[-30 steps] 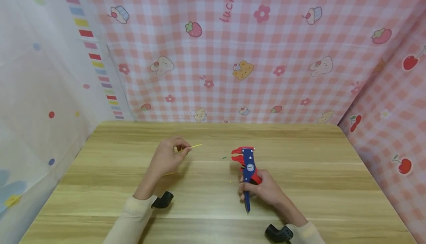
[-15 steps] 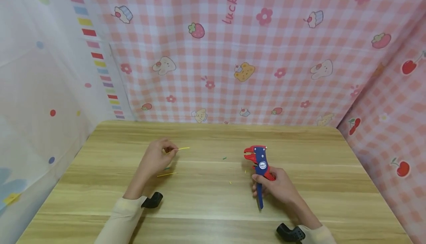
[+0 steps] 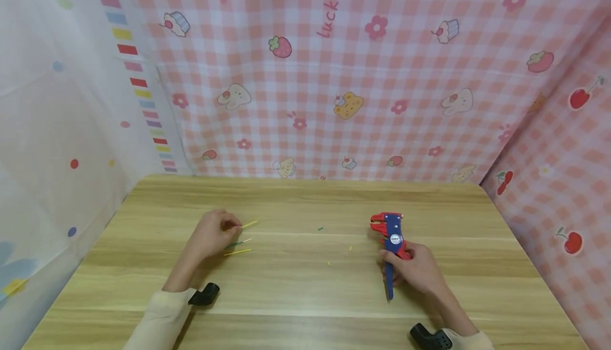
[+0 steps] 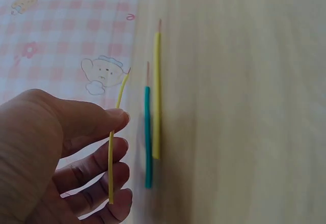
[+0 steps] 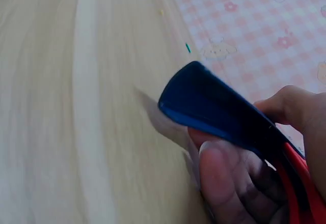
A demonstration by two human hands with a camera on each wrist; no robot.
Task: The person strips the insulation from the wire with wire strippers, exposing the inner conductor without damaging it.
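My left hand (image 3: 210, 233) pinches a short yellow wire (image 4: 110, 168) between thumb and index finger, at the left of the table. Bare copper shows at that wire's upper end in the left wrist view. Beside the hand, a green wire (image 4: 147, 132) and a second yellow wire (image 4: 157, 96) lie side by side on the wood, each with one bare copper end. At the right, my right hand (image 3: 420, 268) grips a blue and red wire stripper (image 3: 394, 228) by its handles. Its red jaws point left and hold no wire. A blue handle (image 5: 209, 102) fills the right wrist view's middle.
A small green scrap of insulation (image 3: 320, 228) and two tiny yellow scraps, one nearer the stripper (image 3: 350, 248), lie mid-table. Pink checked cloth (image 3: 305, 74) hangs behind the wooden table (image 3: 286, 297). Each wrist wears a black camera mount (image 3: 204, 295).
My left hand has moved left with the yellow wire, beside the other wires. My right hand has carried the stripper right, and a second yellow scrap has come into view on the table.
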